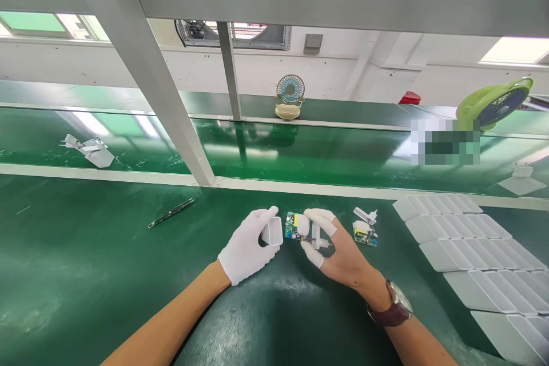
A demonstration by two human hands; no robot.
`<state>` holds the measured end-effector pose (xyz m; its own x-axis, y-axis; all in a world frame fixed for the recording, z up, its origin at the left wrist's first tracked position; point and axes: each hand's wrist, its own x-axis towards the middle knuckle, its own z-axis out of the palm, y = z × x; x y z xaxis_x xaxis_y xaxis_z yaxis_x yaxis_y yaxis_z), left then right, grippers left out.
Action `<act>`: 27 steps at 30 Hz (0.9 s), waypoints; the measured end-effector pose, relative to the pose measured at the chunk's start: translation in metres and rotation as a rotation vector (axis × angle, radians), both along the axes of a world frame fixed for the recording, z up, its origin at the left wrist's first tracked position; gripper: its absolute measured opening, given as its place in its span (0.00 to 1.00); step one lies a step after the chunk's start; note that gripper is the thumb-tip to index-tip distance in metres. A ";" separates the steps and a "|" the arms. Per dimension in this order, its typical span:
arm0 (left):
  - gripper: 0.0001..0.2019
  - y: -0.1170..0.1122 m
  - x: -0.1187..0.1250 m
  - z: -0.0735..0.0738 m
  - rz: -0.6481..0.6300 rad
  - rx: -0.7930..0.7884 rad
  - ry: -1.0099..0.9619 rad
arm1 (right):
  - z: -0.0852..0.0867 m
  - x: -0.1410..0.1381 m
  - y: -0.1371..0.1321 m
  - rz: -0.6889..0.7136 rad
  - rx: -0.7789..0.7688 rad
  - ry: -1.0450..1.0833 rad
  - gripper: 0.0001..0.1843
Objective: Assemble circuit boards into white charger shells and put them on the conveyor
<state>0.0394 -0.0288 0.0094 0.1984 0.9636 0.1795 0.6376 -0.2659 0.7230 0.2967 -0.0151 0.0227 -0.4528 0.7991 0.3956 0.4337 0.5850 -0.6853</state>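
My left hand (246,249), in a white glove, is closed around a small white plastic housing (273,232) whose open end faces right. Just right of that opening, and apart from it, is a green circuit board (292,226) with yellow and white parts. My right hand (343,254), with white finger cots, pinches the board at its right end. A white plug piece (316,235) sits between the right fingers, seemingly joined to the board by a short wire. Farther right, a second circuit board (365,235) lies on the green table with its own white plug piece (366,215).
Tweezers (171,213) lie on the left. Rows of white housings (461,243) cover the right side. Beyond a pale rail runs a green belt (300,146), carrying white plug parts (92,151). A slanted metal post (158,86) rises at left; a small fan (290,90) stands behind.
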 end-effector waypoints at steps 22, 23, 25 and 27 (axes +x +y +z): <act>0.38 0.000 0.000 -0.014 -0.032 0.076 0.087 | 0.007 -0.010 -0.007 0.054 0.228 -0.214 0.36; 0.38 0.000 0.000 -0.014 -0.036 0.079 0.089 | 0.006 -0.010 -0.007 0.054 0.235 -0.217 0.36; 0.39 0.000 0.000 -0.014 -0.046 0.090 0.091 | 0.005 -0.011 -0.008 0.055 0.253 -0.224 0.36; 0.39 -0.001 0.000 -0.013 -0.052 0.103 0.096 | 0.006 -0.012 -0.008 0.055 0.268 -0.234 0.37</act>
<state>0.0390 -0.0293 -0.0037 0.2688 0.9290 0.2545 0.6859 -0.3701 0.6265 0.2850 -0.0229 0.0285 -0.5950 0.6533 0.4683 0.5236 0.7570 -0.3909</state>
